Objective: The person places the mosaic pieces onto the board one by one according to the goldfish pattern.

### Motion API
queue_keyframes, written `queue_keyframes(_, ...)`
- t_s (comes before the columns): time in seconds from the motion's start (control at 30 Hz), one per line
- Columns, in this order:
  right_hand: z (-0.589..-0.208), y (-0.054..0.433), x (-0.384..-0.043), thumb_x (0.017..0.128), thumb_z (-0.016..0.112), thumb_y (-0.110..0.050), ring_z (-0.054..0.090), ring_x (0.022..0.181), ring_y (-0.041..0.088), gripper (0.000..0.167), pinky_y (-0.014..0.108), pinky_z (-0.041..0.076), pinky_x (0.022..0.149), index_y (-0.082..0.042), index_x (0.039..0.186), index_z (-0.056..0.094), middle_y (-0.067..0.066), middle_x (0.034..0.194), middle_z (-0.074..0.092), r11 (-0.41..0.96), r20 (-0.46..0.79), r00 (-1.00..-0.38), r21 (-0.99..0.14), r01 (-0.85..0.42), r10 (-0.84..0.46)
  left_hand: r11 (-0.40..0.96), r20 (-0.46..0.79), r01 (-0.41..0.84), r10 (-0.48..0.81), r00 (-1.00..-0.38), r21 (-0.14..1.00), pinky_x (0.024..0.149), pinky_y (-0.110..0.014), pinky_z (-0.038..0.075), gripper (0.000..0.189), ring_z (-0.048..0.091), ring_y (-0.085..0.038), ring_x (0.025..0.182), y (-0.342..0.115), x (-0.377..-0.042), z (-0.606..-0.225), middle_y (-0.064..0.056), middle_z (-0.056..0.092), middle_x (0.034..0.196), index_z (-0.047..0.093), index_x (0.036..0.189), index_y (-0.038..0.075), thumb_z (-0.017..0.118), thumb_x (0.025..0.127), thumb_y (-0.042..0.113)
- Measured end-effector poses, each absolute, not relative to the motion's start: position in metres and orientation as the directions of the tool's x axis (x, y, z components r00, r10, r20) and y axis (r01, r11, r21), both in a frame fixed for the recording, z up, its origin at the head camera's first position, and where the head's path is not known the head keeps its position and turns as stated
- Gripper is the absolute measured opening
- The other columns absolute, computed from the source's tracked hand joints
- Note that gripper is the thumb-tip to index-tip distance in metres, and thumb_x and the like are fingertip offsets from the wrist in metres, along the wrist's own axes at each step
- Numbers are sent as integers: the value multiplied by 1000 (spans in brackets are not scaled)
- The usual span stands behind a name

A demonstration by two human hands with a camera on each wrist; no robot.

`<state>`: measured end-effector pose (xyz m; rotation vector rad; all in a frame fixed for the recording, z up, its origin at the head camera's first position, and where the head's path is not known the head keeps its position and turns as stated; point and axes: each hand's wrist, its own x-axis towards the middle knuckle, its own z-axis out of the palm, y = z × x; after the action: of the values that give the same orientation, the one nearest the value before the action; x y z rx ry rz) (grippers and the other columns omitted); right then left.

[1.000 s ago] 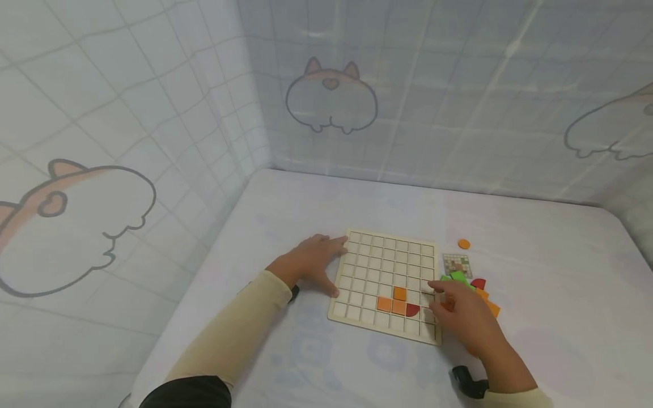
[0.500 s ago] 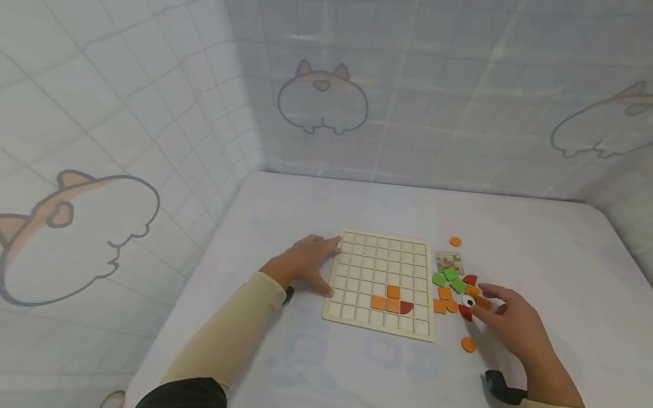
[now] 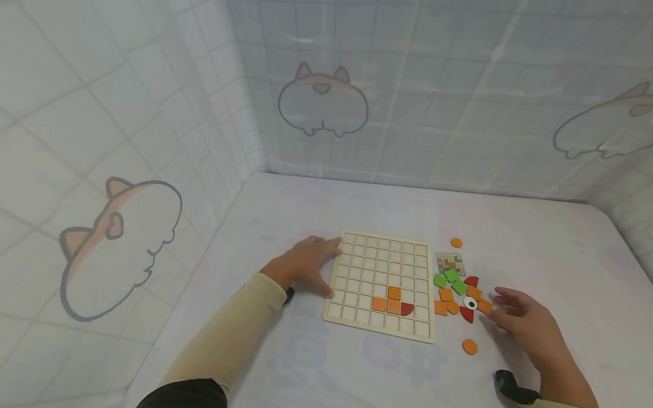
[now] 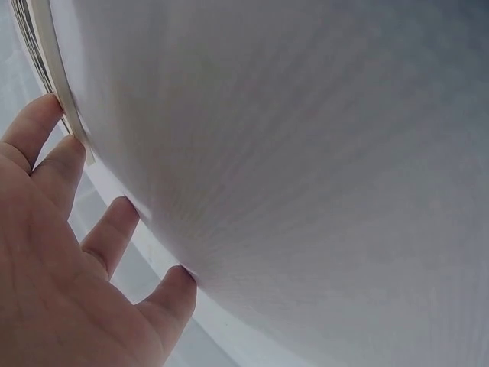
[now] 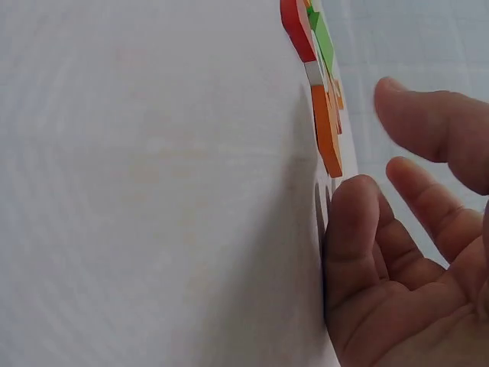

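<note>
A square wooden grid board (image 3: 380, 272) lies on the table, with orange square tiles (image 3: 394, 306) and a red quarter-round tile (image 3: 407, 309) in its lower cells. My left hand (image 3: 306, 265) rests at the board's left edge, fingers spread; two fingertips touch that edge in the left wrist view. My right hand (image 3: 528, 323) is beside the loose pieces, thumb and fingers apart with nothing between them. Nearest to it is an orange square tile (image 3: 484, 305), also seen as an orange tile (image 5: 327, 131) in the right wrist view. Beside that lies a white eye disc (image 3: 471, 304).
Right of the board lie green squares (image 3: 451, 276), more orange pieces (image 3: 446, 295) and red quarter-rounds (image 3: 466, 314). A small pattern card (image 3: 450, 264) is above them. Single orange discs lie at the back (image 3: 456, 242) and front (image 3: 470, 347). Patterned curtains surround the table.
My right hand has moved from the board's right edge across to the right side of the loose pieces, then slightly farther right. My left hand stays at the board's left edge.
</note>
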<state>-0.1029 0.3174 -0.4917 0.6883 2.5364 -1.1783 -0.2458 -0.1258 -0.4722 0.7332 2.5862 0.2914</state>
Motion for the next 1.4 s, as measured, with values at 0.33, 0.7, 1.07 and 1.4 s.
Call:
queue_keyframes(0.33, -485, 304, -113, 83, 83, -24, 54, 116, 45, 73, 56, 56, 89, -4, 145, 52, 29, 137, 56, 702, -436, -856, -516, 491, 278, 850, -364, 410, 516, -776, 331, 124, -47, 25, 112, 22, -22, 154, -124, -244, -472, 19, 17, 169, 43, 155, 30, 92, 60, 63)
queue_keyframes(0.7, -476, 290, -112, 85, 80, -20, 59, 104, 40, 57, 52, 58, 86, 5, 133, 61, 29, 122, 64, 777, -406, -872, -442, 448, 272, 845, -350, 415, 522, -778, 339, 124, -46, 26, 111, 23, -23, 153, -126, -243, -474, 18, 19, 169, 44, 154, 29, 92, 60, 62)
queue_keyframes(1.07, -452, 243, -115, 87, 77, -19, 57, 98, 30, 48, 30, 56, 69, -2, 131, 66, 20, 120, 62, 728, -260, -953, -622, 288, 154, 835, -333, 448, 542, -772, 320, 125, -46, 23, 110, 23, -22, 154, -126, -247, -482, 19, 16, 169, 43, 154, 29, 90, 61, 64)
queue_keyframes(1.4, -459, 189, -137, 86, 79, -17, 63, 100, 24, 37, 34, 58, 76, -10, 122, 74, 10, 118, 68, 736, -197, -980, -666, 123, -15, 826, -320, 457, 553, -769, 331, 124, -48, 25, 109, 23, -25, 153, -121, -249, -486, 16, 20, 169, 45, 153, 29, 91, 60, 64)
